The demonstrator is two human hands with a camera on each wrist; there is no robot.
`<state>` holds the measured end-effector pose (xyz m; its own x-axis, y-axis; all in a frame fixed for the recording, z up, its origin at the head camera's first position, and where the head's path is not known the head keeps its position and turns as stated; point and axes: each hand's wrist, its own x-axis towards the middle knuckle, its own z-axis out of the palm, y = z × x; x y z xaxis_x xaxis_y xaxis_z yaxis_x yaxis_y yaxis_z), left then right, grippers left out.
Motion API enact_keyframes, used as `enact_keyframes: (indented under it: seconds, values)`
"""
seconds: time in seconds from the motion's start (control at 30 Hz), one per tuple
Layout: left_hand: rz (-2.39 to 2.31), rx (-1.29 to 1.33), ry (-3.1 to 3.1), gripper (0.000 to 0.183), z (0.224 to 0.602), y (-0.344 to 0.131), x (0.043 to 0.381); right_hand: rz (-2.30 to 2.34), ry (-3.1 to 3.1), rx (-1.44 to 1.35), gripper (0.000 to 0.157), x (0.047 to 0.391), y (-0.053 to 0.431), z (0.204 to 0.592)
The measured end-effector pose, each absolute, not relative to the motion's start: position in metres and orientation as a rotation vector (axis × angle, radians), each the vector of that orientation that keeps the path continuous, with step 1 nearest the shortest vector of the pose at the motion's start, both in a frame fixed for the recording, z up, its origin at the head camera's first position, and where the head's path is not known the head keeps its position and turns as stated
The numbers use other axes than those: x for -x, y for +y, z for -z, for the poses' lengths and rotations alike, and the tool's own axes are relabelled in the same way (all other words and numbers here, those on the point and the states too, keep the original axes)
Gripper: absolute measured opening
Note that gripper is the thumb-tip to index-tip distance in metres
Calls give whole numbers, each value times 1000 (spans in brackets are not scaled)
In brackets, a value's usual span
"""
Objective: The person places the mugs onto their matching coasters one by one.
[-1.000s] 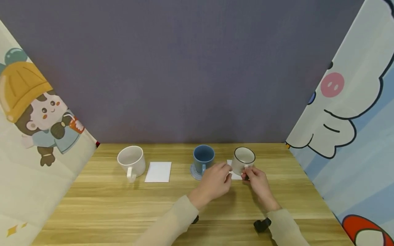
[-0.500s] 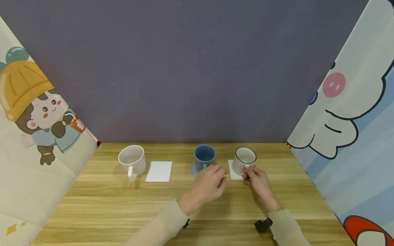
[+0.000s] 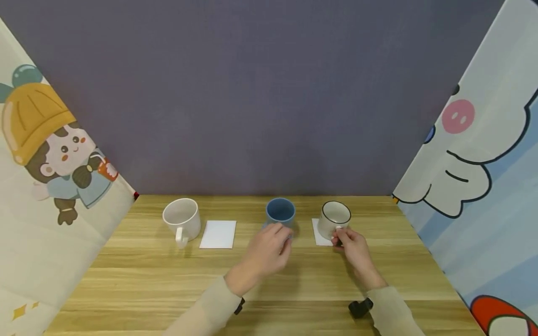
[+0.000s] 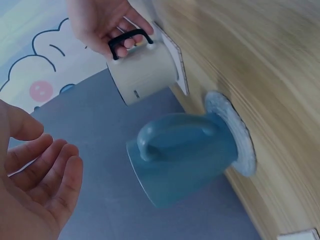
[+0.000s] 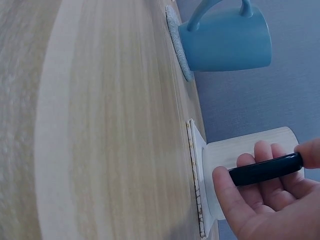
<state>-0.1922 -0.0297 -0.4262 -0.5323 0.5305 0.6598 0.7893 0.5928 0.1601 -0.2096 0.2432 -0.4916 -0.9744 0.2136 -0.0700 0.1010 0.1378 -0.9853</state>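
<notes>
A white mug (image 3: 332, 224) with a dark rim and black handle (image 4: 129, 36) stands upright on a white square coaster (image 3: 318, 233). My right hand (image 3: 354, 249) grips its handle, with fingers (image 5: 267, 172) behind it. My left hand (image 3: 265, 254) is in front of a blue mug (image 3: 280, 210), hiding part of it in the head view. In the left wrist view the left fingers (image 4: 45, 165) are loosely curled, hold nothing and are apart from the blue mug. That mug is upright on a round grey-blue coaster (image 4: 235, 132).
At the left a larger white mug (image 3: 182, 219) stands on the wooden table (image 3: 147, 280). Beside it lies a bare white square coaster (image 3: 218, 234). A grey backdrop (image 3: 260, 102) rises behind the table, with printed cloth on both sides.
My left hand has moved left, away from the dark-rimmed white mug to in front of the blue mug. The right hand has kept its grip, and the mugs stay in place.
</notes>
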Motion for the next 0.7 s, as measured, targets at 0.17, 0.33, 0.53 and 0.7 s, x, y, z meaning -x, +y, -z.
enact_keyframes:
  seconds: [0.17, 0.33, 0.53, 0.7]
  values:
    - [604, 1008, -2257, 12, 429, -42, 191, -1973, -2305, 335, 36, 209, 244, 493]
    - [630, 954, -2254, 12, 427, -58, 189, -1970, -2305, 323, 36, 209, 244, 493]
    - [644, 896, -2250, 10, 423, -76, 186, -1970, -2293, 322, 35, 210, 243, 494]
    - [641, 843, -2256, 7, 427, -92, 186, -1973, -2299, 320, 35, 211, 243, 494]
